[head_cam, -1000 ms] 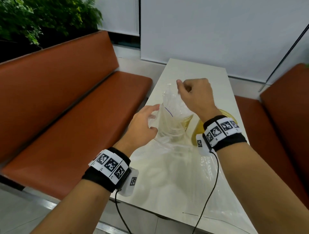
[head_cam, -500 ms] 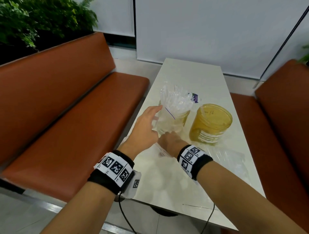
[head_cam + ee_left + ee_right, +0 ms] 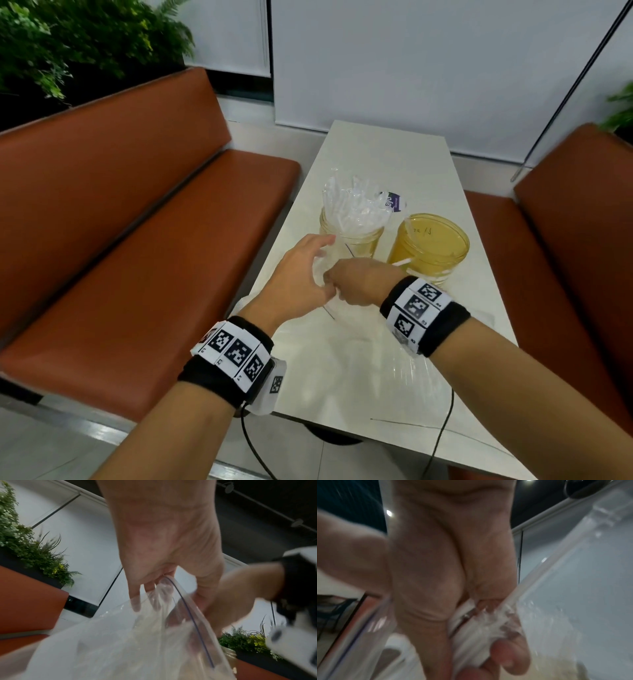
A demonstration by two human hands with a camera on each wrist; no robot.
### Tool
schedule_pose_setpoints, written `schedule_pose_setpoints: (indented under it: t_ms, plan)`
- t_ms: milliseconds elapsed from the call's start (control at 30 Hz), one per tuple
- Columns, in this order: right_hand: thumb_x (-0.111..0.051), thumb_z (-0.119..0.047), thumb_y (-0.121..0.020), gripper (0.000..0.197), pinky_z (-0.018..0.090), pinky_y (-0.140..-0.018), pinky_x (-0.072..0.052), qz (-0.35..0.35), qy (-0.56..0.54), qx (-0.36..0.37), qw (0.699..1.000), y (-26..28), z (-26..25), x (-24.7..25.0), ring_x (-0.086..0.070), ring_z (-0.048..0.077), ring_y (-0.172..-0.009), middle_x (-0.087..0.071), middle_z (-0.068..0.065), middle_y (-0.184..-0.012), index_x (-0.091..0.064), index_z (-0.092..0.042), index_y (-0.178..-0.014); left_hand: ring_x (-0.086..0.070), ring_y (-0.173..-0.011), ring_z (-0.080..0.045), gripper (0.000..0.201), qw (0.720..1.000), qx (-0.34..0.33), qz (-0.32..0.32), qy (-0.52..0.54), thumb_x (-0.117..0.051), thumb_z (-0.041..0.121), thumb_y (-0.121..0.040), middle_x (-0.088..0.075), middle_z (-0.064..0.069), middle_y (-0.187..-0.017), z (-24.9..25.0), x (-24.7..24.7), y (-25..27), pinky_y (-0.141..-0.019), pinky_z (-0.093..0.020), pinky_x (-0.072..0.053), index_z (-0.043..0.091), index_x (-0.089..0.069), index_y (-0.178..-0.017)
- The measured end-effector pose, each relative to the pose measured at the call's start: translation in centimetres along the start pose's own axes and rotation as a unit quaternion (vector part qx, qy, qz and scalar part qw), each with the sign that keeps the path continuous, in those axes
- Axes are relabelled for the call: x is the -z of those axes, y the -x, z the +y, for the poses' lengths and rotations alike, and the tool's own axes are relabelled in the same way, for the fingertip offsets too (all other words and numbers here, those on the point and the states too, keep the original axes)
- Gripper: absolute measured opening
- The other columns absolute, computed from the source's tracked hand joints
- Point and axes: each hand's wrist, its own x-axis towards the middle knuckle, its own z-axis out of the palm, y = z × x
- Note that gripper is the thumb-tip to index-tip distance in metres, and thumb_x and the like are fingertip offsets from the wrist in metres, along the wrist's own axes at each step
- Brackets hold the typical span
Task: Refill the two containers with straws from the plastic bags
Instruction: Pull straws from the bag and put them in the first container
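Left grip: the left hand [image 3: 298, 277] has its fingers spread and lightly bent along the mouth of a clear zip-top plastic bag with a thin blue seal line [image 3: 154, 635]; the fingertips [image 3: 136, 605] lie against the film, thumb on the other side, so the bag's edge is pinched between them.
Right grip: the right hand [image 3: 359, 282] is curled, its fingers [image 3: 503, 654] closed round a bunch of white paper-wrapped straws [image 3: 481, 628] inside the bag's opening.
Hands: touching each other just in front of the near jar, both over the bag's mouth.
Bag: it lies flat on the pale cream surface [image 3: 387, 154], reaching from the hands back toward the person, under the right wrist.
Left container: a clear amber-tinted round jar [image 3: 359, 240] stands on the surface, filled with upright straws in crinkled clear wrappers [image 3: 352, 205]; a wrapper with a purple label sticks out at its right rim.
Right container: a second amber round jar [image 3: 431, 246] stands just beside the first, to its right; one white straw [image 3: 402, 263] shows slanted at its near wall.
Surroundings: brown-orange padded benches [image 3: 144, 240] run along both sides of the surface; green leafy plants [image 3: 68, 44] stand behind the left one.
Wrists: both wear black bands with black-and-white square markers.
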Motion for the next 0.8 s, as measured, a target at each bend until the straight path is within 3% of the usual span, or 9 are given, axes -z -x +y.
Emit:
schedule_pose_setpoints:
  t_ms: [100,200,267,367,433,533,667,733,800]
  plan:
    - [-0.055,-0.014,-0.1,0.035,0.031,-0.071,-0.047,0.004,0.029,-0.007,1.0,1.6,0.5,2.6,-0.066,0.025,-0.101,-0.063,0.005,-0.12,-0.055,-0.014,-0.136,-0.052,-0.126,-0.008,0.094,0.998,0.034,-0.037,-0.036,-0.093,0.034,-0.063,-0.051,0.014,-0.139,-0.2,-0.3,0.5,-0.106,-0.034,-0.046,0.024,-0.046,-0.144]
    - [-0.057,-0.012,-0.099,0.036,0.028,-0.062,-0.043,0.04,0.045,-0.011,0.998,3.5,0.3,5.4,-0.065,0.022,-0.088,-0.064,0.003,-0.11,-0.056,-0.014,-0.135,-0.056,-0.116,-0.01,0.091,0.996,0.066,-0.002,-0.055,-0.091,0.054,-0.058,-0.057,0.017,-0.126,-0.2,-1.1,0.6,-0.099,-0.033,-0.047,0.027,-0.051,-0.134]
    - [-0.059,-0.011,-0.097,0.032,0.025,-0.055,-0.038,0.054,0.069,-0.008,0.996,4.2,-0.1,6.8,-0.06,0.02,-0.077,-0.061,0.002,-0.098,-0.06,-0.012,-0.129,-0.061,-0.105,-0.01,0.076,0.994,0.087,0.043,-0.054,-0.086,0.059,-0.064,-0.065,0.014,-0.117,-0.5,-1.8,0.1,-0.088,-0.032,-0.052,0.026,-0.058,-0.127]
    - [-0.068,-0.017,-0.092,0.022,0.023,-0.052,-0.035,0.104,0.121,0.011,0.987,5.3,-0.9,8.2,-0.056,0.016,-0.065,-0.056,0.001,-0.084,-0.065,-0.01,-0.113,-0.06,-0.067,-0.018,0.038,0.989,0.082,0.115,-0.046,-0.075,0.054,-0.081,-0.066,0.008,-0.073,-0.7,-2.4,-0.5,-0.06,-0.036,-0.048,0.019,-0.069,-0.093]
    - [-0.075,-0.037,-0.086,0.031,0.027,-0.062,-0.041,0.185,0.125,0.024,0.974,5.7,-1.1,8.9,-0.064,0.019,-0.076,-0.06,0.001,-0.09,-0.066,-0.014,-0.104,-0.043,-0.056,-0.021,0.049,0.989,0.075,0.13,-0.016,-0.068,0.058,-0.085,-0.052,0.003,-0.059,-0.8,-2.6,-0.7,-0.053,-0.041,-0.041,0.009,-0.061,-0.077]
    - [-0.053,-0.069,-0.089,0.054,0.035,-0.081,-0.045,0.347,0.099,-0.009,0.933,5.6,-0.4,10.3,-0.066,0.025,-0.086,-0.066,0.002,-0.09,-0.069,-0.018,-0.087,-0.055,-0.063,-0.029,0.035,0.986,0.091,0.136,0.014,-0.071,0.044,-0.088,-0.061,-0.006,-0.065,-0.9,-2.6,-0.8,-0.059,-0.044,-0.047,0.013,-0.062,-0.077]
    - [-0.039,-0.052,-0.101,0.056,0.039,-0.084,-0.049,0.581,-0.054,-0.083,0.808,4.8,2.1,11.0,-0.064,0.024,-0.08,-0.072,0.003,-0.084,-0.08,-0.015,-0.09,-0.062,-0.065,-0.032,0.04,0.982,0.09,0.155,0.051,-0.067,0.052,-0.084,-0.063,-0.007,-0.067,-1.3,-2.5,-0.7,-0.06,-0.052,-0.056,0.015,-0.058,-0.073]
    - [-0.036,-0.043,-0.104,0.059,0.039,-0.078,-0.052,0.59,-0.212,-0.059,0.776,3.6,2.2,10.0,-0.066,0.024,-0.072,-0.073,0.005,-0.074,-0.078,-0.01,-0.08,-0.064,-0.066,-0.033,0.037,0.981,0.089,0.16,0.061,-0.07,0.047,-0.085,-0.065,-0.009,-0.07,-0.9,-2.4,-0.8,-0.06,-0.053,-0.056,0.012,-0.059,-0.075]
    - [-0.036,-0.038,-0.106,0.06,0.039,-0.08,-0.054,0.533,-0.323,0.004,0.782,2.2,1.1,8.4,-0.07,0.021,-0.071,-0.076,0.005,-0.074,-0.078,-0.006,-0.077,-0.065,-0.065,-0.034,0.041,0.979,0.085,0.168,0.073,-0.068,0.05,-0.082,-0.067,-0.01,-0.07,-0.6,-2.4,-1.1,-0.061,-0.053,-0.056,0.01,-0.06,-0.075]
